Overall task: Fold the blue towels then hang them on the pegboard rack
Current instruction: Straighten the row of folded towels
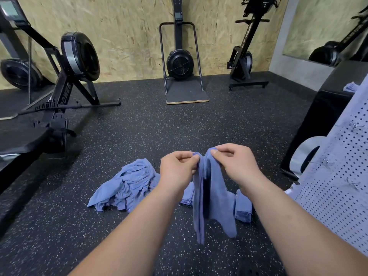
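Item: blue towel (214, 196), hanging mid-frame, top edge pinched by fingers of my left hand (177, 168) and right hand (235, 164). Unfolded heap (127, 186) at 9 o'clock; folded stack (243, 208) at 3. Risk: shallow pinch slips, towel drops crooked.

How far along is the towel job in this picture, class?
Done: folded stacks lie on the floor. In hand: the left hand and right hand pinch one blue towel by its top edge, hanging. Left: the crumpled pile is unfolded, and the pegboard hooks in view carry no towel.
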`<move>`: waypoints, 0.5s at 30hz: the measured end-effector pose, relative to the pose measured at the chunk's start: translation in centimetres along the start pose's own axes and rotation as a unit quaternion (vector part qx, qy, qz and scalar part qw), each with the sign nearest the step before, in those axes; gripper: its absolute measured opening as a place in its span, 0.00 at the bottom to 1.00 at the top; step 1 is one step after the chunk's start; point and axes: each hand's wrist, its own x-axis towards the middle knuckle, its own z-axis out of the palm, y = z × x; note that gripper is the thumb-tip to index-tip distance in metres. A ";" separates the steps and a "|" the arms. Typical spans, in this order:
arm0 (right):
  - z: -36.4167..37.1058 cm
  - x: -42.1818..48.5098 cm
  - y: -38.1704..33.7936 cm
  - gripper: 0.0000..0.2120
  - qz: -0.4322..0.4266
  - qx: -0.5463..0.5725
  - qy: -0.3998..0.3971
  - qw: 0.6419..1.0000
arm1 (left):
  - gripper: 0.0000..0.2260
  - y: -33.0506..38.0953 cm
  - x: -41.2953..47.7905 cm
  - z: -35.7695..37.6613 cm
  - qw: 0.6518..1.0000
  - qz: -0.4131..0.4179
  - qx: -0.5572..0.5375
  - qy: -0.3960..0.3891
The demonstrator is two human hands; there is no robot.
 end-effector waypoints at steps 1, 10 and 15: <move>0.3 -0.2 -0.1 0.01 -0.014 -0.015 -0.008 1.000 | 0.02 -0.1 -0.1 0.1 1.000 0.008 0.012 0.001; 1.5 -2.2 -0.9 0.04 -0.122 -0.171 0.004 0.978 | 0.04 -0.6 -0.1 0.2 0.995 0.053 0.083 0.028; 2.2 -2.6 -0.5 0.07 -0.154 -0.192 0.007 0.969 | 0.04 -0.6 -0.2 0.1 0.998 0.036 0.057 -0.012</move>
